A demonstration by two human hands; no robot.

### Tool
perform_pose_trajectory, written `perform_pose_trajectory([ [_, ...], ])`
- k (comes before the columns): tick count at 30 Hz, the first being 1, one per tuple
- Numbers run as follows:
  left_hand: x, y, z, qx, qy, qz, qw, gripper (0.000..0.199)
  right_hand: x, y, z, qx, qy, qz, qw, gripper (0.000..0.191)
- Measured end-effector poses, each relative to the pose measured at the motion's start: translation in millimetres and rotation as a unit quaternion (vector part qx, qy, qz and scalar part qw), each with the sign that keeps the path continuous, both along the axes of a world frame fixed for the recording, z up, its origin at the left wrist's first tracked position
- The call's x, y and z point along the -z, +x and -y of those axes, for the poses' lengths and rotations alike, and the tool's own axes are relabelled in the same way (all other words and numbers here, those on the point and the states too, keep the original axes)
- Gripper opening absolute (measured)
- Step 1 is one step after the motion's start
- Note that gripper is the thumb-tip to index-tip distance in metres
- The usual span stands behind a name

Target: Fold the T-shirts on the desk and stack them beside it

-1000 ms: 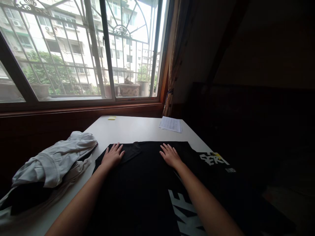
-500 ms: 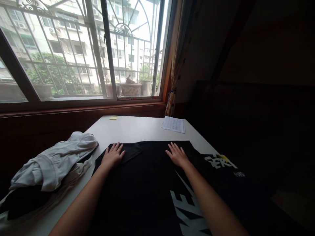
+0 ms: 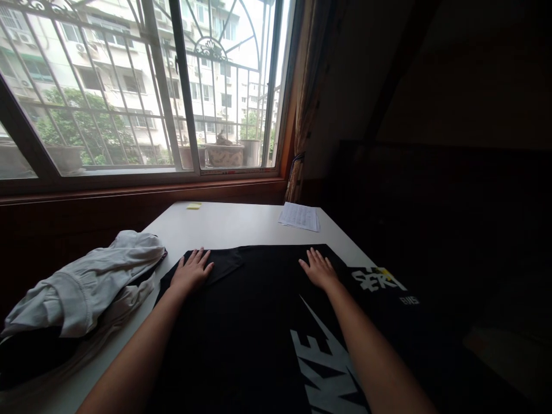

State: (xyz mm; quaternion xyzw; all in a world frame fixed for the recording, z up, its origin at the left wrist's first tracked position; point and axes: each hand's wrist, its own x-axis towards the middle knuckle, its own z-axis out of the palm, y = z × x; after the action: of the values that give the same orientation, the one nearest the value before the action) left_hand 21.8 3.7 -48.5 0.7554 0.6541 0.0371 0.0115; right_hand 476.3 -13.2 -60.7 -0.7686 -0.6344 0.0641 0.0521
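Observation:
A black garment with large grey printed letters, which looks like a T-shirt (image 3: 250, 322), lies spread over the white table. My left hand (image 3: 192, 270) rests flat on its far left part, fingers apart, beside a folded-over patch of the cloth. Near the far right corner, my right hand (image 3: 318, 268) lies flat on the same cloth with its fingers spread. Neither hand grips anything. To the right is more black cloth with white and yellow lettering (image 3: 375, 280); whether it is a separate garment I cannot tell. Below my forearms, parts of the garment are hidden.
Crumpled white and dark clothes (image 3: 95, 282) are heaped on the left of the table (image 3: 233, 224). Printed papers (image 3: 301, 217) and a yellow sticky note (image 3: 194, 206) lie toward its far edge. Behind stand a barred window (image 3: 129, 86) and a tied curtain (image 3: 296, 172).
My right hand has slid to the right across the black cloth, away from my left hand. My left hand stays at nearly the same place on it. The whole view has shifted slightly.

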Motion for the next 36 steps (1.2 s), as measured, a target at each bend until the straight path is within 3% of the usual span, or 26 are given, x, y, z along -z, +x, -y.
perform_pose_trajectory([
  [6,4.7,-2,-2,0.004,0.008,0.002,1.000,0.065,1.1,-1,3,-0.003,0.031,-0.012,0.999,0.080],
  [10,4.0,-1,-3,0.001,0.000,0.000,1.000,0.065,-2.2,-3,9,-0.003,0.093,-0.017,0.996,0.071],
  [18,2.3,-2,-1,0.005,0.004,0.003,1.000,0.064,-31.3,-14,47,-0.084,0.220,-0.028,0.972,0.050],
  [23,-1.0,-4,6,0.016,0.020,0.006,1.000,0.061,-46.6,-14,100,-0.173,0.269,-0.073,0.945,0.039],
  [27,-5.1,-6,16,0.051,0.157,0.031,0.986,0.053,-46.6,16,159,-0.247,0.313,-0.082,0.913,0.030],
  [32,-17.8,-9,44,0.151,0.249,0.110,0.950,0.038,-27.0,78,229,-0.188,0.354,-0.044,0.915,0.024],
  [36,-35.8,-11,106,0.269,0.197,0.151,0.931,0.022,-4.5,116,268,-0.145,0.379,-0.001,0.914,0.027],
])
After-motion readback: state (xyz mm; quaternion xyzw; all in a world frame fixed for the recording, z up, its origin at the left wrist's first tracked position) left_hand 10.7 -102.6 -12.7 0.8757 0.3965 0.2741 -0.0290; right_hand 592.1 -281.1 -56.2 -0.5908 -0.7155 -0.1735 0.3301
